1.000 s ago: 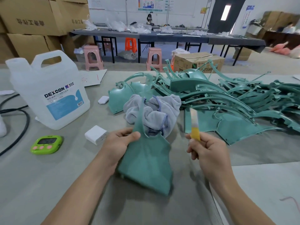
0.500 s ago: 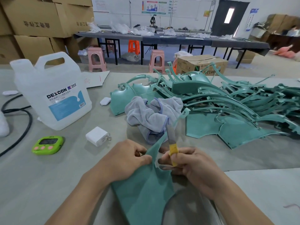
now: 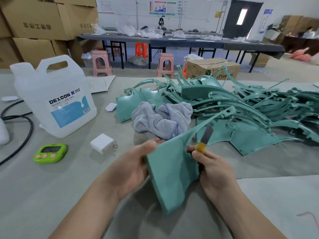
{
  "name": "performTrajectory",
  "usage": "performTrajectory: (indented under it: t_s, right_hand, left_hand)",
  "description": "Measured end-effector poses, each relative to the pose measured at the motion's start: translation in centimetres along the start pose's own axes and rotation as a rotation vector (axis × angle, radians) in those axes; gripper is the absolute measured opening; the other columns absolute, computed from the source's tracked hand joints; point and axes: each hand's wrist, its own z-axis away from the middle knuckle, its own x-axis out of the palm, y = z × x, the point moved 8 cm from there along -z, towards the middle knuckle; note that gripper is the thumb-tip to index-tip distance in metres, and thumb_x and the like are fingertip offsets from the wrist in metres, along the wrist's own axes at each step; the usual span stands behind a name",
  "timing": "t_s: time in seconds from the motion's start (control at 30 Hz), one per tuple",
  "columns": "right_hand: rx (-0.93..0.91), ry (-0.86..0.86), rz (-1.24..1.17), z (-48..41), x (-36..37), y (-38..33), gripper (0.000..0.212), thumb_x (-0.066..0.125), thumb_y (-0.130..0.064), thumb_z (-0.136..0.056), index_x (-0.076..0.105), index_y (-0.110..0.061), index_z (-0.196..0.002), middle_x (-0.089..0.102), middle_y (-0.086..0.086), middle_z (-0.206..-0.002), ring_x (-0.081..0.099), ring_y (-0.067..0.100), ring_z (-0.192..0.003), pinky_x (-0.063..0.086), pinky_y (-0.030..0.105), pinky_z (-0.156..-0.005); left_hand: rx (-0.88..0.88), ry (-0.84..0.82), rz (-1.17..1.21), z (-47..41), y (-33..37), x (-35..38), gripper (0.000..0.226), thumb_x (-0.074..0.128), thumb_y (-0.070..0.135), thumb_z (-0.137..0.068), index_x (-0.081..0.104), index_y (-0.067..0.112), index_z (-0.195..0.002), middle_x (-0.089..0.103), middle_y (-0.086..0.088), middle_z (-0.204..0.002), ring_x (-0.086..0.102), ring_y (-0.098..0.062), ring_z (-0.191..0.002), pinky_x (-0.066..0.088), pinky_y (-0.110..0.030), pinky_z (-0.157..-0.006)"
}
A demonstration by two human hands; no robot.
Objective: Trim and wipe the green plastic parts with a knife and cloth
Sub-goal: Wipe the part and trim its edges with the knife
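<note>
We were at the trimming step of one green part (image 3: 172,169), and we judged the job far from over. A large pile of green parts (image 3: 250,107) lay heaped on the table (image 3: 43,195) behind our hands, and nothing showed which of them, if any, were already trimmed or wiped. The cloth (image 3: 162,118) lay crumpled and untouched just beyond the held part, so wiping this piece looked yet to come.

Our left hand (image 3: 134,166) grasped the part by its left edge, with the thumb on the near face and the fingers hidden behind. Our right hand (image 3: 214,168) was clenched round the yellow-wrapped handle of the knife (image 3: 205,135). The blade pointed up and away, close beside the inner edge where the part's broad panel narrows into its long thin arm. Whether the blade actually touched that edge we could not tell.

The part hung between both hands, above the table, its arm reaching up and to the right over the pile.
</note>
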Motion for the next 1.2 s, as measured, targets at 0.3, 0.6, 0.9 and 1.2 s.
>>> performTrajectory:
  t_s: [0.3,0.6,0.9,1.2]
  right_hand:
    - [-0.157,0.131,0.056,-0.2,-1.3,-0.8,0.027,0.059,-0.002,-0.099,0.079,-0.012,-0.083,0.076,0.008,-0.082,0.069,0.014,-0.069,0.057,0.021,-0.061]
    - [-0.613,-0.079,0.564,3.1,2.3,-3.3,0.025,0.052,-0.043,-0.093,0.066,-0.025,-0.082,0.046,-0.008,-0.053,0.039,0.009,-0.052,0.032,0.022,-0.05]
    - [-0.58,-0.397,0.843,4.2,5.0,-1.6,0.032,0.054,-0.032,-0.098,0.047,-0.011,-0.074,0.036,-0.011,-0.061,0.032,0.005,-0.06,0.028,0.029,-0.057]
    - [-0.6,-0.348,0.97,1.6,3.7,-2.1,0.03,0.055,-0.034,-0.096,0.053,-0.013,-0.076,0.04,-0.012,-0.062,0.037,0.003,-0.06,0.032,0.028,-0.057]
  left_hand:
    - [0.575,0.724,-0.683,2.0,1.3,-0.4,0.008,0.076,0.025,-0.087,0.076,0.033,-0.086,0.074,0.012,-0.074,0.065,-0.007,-0.065,0.057,-0.031,-0.063]
    - [0.827,0.604,-1.492,2.7,2.9,0.3,0.053,0.069,0.003,-0.086,0.066,0.029,-0.133,0.066,0.012,-0.132,0.061,-0.003,-0.122,0.043,-0.016,-0.106]
    - [0.54,0.603,-1.455,1.6,1.5,-0.8,0.065,0.063,0.004,-0.085,0.053,0.03,-0.144,0.06,0.007,-0.142,0.052,-0.013,-0.123,0.033,-0.01,-0.097]
    - [0.551,0.609,-1.399,1.7,2.3,-2.1,0.043,0.066,0.022,-0.097,0.062,0.033,-0.138,0.069,0.012,-0.128,0.061,-0.005,-0.114,0.04,-0.01,-0.094]
